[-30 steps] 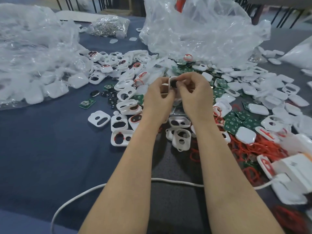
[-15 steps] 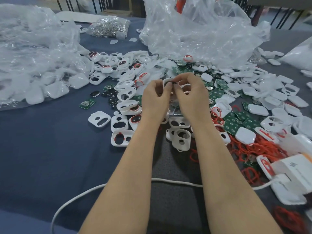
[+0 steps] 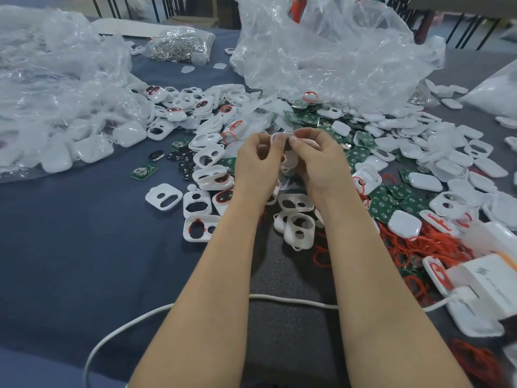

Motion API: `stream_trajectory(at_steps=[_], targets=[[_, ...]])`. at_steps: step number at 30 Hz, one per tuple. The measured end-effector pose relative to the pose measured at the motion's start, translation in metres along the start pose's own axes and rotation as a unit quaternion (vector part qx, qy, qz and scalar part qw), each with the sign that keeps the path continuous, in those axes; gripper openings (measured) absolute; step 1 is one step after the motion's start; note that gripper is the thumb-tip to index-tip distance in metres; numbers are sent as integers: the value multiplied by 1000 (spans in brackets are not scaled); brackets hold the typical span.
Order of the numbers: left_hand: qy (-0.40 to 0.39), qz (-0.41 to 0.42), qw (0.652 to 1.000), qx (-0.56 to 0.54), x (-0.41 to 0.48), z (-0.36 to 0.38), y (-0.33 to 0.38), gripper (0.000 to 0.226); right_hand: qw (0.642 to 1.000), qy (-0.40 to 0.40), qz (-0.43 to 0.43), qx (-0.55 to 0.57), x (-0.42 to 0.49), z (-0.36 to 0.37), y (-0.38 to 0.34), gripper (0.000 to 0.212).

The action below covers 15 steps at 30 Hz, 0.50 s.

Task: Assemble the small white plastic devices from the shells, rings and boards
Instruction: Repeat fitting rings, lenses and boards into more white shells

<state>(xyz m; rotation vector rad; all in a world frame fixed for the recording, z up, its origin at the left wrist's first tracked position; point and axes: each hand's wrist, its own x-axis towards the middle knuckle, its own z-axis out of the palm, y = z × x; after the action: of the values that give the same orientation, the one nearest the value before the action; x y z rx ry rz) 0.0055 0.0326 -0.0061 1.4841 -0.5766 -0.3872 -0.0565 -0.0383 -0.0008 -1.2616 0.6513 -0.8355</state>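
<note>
**Head view, hands at mid-frame.** Both forearms reach up from the lower edge to the middle of the frame. There the left hand (image 3: pixel 257 161) and the right hand (image 3: pixel 321 163) meet above the desk (image 3: pixel 70 233). Between them is one white shell (image 3: pixel 280 134), raised clear of the parts below. Each hand pinches it, with the thumb tips side by side on its near edge and the other fingers curled behind. The fingers hide most of the shell, so what lies inside it cannot be told.

**Parts on the desk.**
- Open shells (image 3: pixel 151 196), each with two holes, lie under and around the wrists; some carry a red ring along the rim.
- Green boards (image 3: pixel 383 208) form a heap right of the right wrist and another above the hands.
- A lone board (image 3: pixel 143 172) lies left of centre, near a group of black discs (image 3: pixel 179 161).
- Red rings (image 3: pixel 419 245) are tangled in a loose pile at the right, just below closed shells (image 3: pixel 404 224).

**Surroundings.**
- A clear plastic bag (image 3: pixel 335 51) fills the upper centre.
- A second bag (image 3: pixel 42 93), with white shells inside, fills the upper left.
- A small bag (image 3: pixel 181 46) of shiny metal pieces sits between them at the top.
- A white box (image 3: pixel 489 284) stands at the right edge.
- A white cable (image 3: pixel 279 298) runs from beside the box across the desk, beneath both forearms, to the lower left.
</note>
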Motion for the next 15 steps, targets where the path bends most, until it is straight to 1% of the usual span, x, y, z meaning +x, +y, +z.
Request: stream_trajectory(at_steps=[2,4,6,9,12,13,15], targets=[[7,-23,1000,-10,0,1,2,25,1000,-9,17,18,0,1,0,9],[8,-46,998,-34,0,2,3,35,1000,-13,26,9,0,1,0,6],[6,-45,999,-24,0,2,3,37,1000,-7,23,-5,-1,1,0,5],[18,-22,999,18,0,1,1,27,999,-5,-6,-46,-1,-2,-1,8],[39,9,998,55,0,0,-3,18,978,0,-81,-191,-2,-3,1,15],[41,19,997,62,0,0,-3,16,969,5,-103,-227,-2,-2,1,13],[26,39,996,77,1,0,-4,7,957,24,-125,-261,-2,-2,2,6]])
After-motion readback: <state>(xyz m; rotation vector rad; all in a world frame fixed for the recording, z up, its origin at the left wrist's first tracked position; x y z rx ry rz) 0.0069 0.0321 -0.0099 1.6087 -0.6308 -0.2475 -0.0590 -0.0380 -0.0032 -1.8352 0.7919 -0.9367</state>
